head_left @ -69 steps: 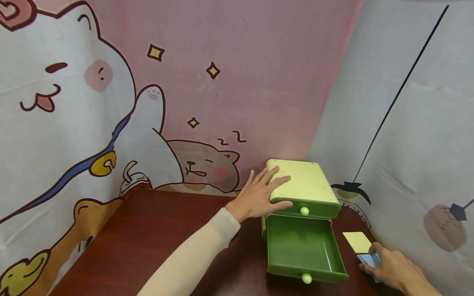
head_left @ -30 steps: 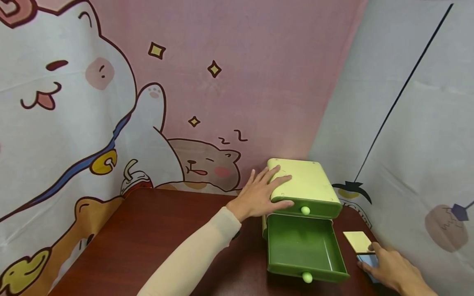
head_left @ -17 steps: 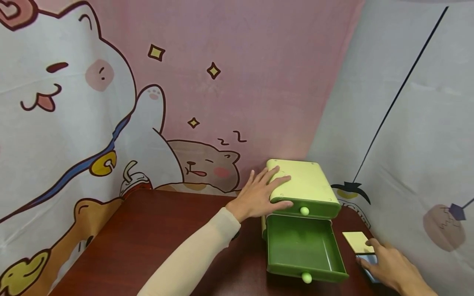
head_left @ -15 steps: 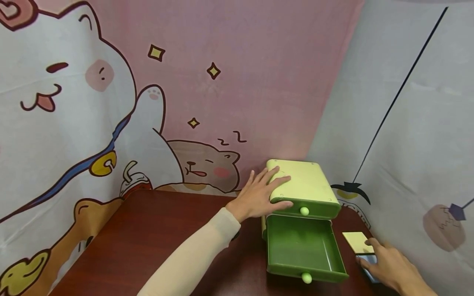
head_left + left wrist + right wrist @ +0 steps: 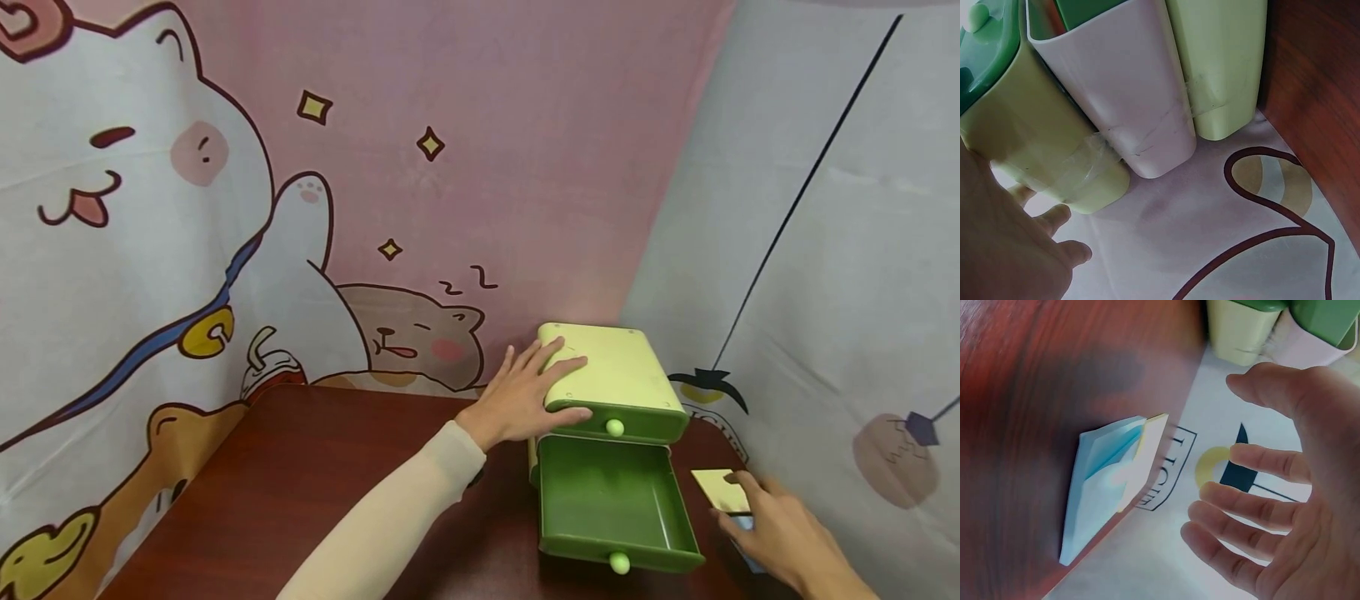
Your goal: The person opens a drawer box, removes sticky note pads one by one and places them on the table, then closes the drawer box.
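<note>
Shifted slightly left and far since the earlier frame, the right hand [image 5: 783,529] hangs with its fingers parted, holding nothing, by two adjoining pads at the right of the table [image 5: 352,475]: the blue pad [image 5: 1094,494] near, the yellow pad [image 5: 716,487] far. Left hand [image 5: 517,400], fingers spread, rests on the cabinet [image 5: 622,362], whose lower drawer [image 5: 607,496] stands pulled out toward the near side.

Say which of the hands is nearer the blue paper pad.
Right. The right hand is close by the blue paper pad, holding nothing; the left hand rests on the drawer unit, farther off.
</note>
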